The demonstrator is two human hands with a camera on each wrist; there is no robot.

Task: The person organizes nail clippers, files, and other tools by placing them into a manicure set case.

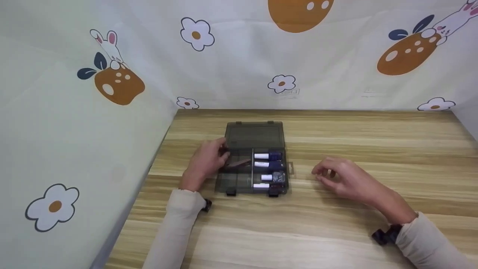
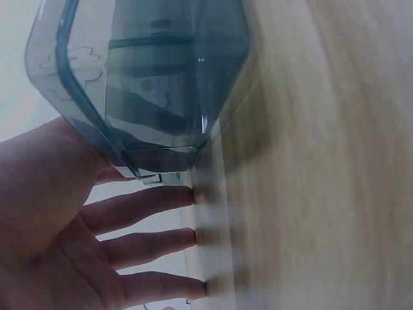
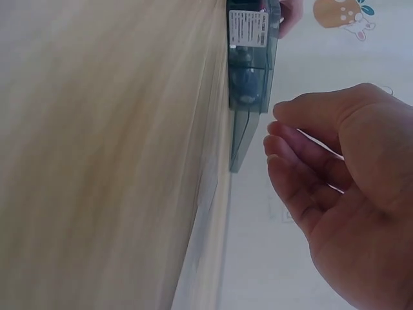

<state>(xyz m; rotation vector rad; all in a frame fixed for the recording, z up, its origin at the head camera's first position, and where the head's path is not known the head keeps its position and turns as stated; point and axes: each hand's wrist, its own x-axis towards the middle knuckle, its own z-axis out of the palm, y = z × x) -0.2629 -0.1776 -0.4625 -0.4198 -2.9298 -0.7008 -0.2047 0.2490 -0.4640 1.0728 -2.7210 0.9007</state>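
Observation:
A translucent grey-green plastic organizer box (image 1: 233,183) lies with its lid (image 1: 255,135) folded back. My left hand (image 1: 204,162) grips its far-left corner, thumb over the rim. In the left wrist view the other three fingers (image 2: 151,248) stretch straight toward the tabletop. Nail polish bottles with white caps lie in the right compartments: two dark blue ones (image 1: 275,165), a dark speckled one (image 1: 278,177) and a dark red one (image 1: 277,188). A thin brownish strip (image 1: 239,163) sits in a left compartment. To the right of the box, my right hand (image 1: 345,179) hovers, fingers loosely curled around nothing.
The wood-grain table (image 1: 298,231) extends around the box. Pale cloth walls (image 1: 231,74) with flowers and rabbits rise at its back and sides. A clear hang tab (image 1: 291,168) juts from the box's right side, and two dark latches (image 1: 273,194) line its front.

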